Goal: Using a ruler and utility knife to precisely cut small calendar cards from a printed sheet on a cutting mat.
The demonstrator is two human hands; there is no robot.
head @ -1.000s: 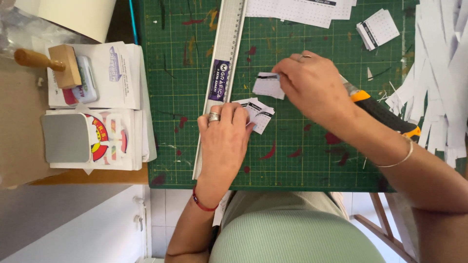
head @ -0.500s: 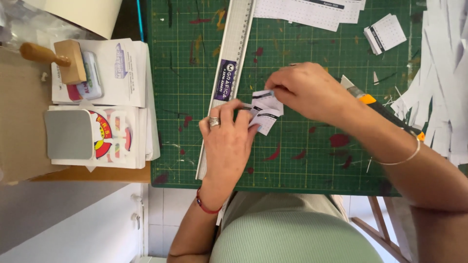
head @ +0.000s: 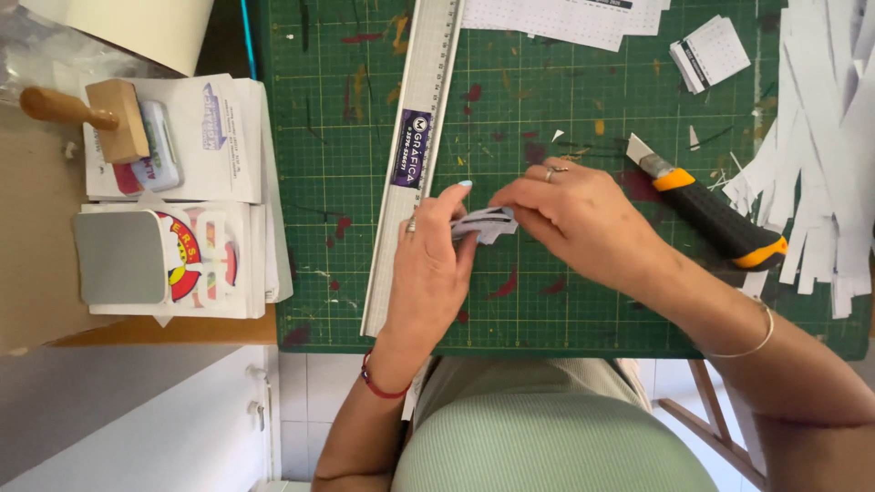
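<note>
Green cutting mat (head: 565, 301), paint-flecked, seen from above with both hands meeting near its centre. Left hand (head: 428, 273) and right hand (head: 583, 223) each pinch a small stack of cut paper slips (head: 485, 223), held just above the mat between the fingertips, beside the long metal ruler (head: 410, 164) that lies on the mat's left part. An orange-and-black utility knife (head: 715, 214) rests on the mat just right of the right hand, untouched. Cutting appears well advanced: a heap of white paper strips (head: 820, 155) lies at the right edge and another small pile of slips (head: 711, 53) sits at the top, while uncut printed sheets (head: 565, 18) at the top edge suggest more remains. Left of the mat lie printed leaflets (head: 182, 264) and a wooden-handled stamp (head: 87, 114).
</note>
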